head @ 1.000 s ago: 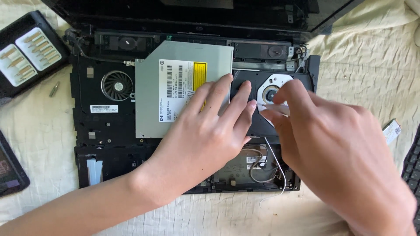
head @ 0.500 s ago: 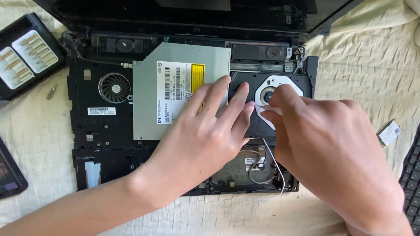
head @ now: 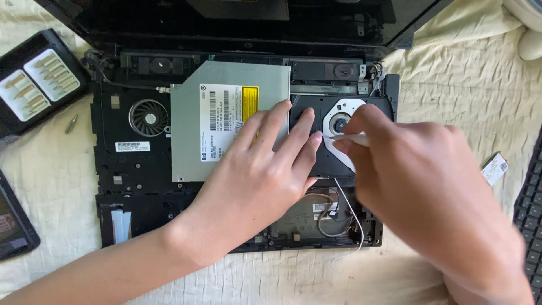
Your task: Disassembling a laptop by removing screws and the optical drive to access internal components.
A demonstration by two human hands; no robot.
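1. The opened laptop base [head: 135,186] lay across the middle of the frame on a cream cloth [head: 451,101], with its screen [head: 237,22] folded back along the top edge.
2. The disc drive [head: 226,121] sat on the base, left of centre: a grey metal slab with its tray [head: 339,130] drawn out toward the right, so its long axis ran left to right across the frame.
3. My left hand [head: 265,175] came in from the lower left and lay flat, fingers spread wide, over the seam where the grey case met the black tray. It pressed down and gripped nothing.
4. My right hand [head: 418,186] came in from the lower right and covered the tray's right end. Its fingertips were pinched on a thin white stick [head: 345,137], which pointed left toward the white hub [head: 340,121] of the tray.
5. That hand was blurred, so I could not tell what kind of tool the stick was.
6. The hub lay just above and left of my right fingertips, and that hand was the nearer of the two; my left fingertips stopped just short of it, on the left.
7. The fan [head: 148,117] showed at centre left, the case of screwdriver bits [head: 36,85] at upper left, and loose wires [head: 339,214] trailed below the tray.
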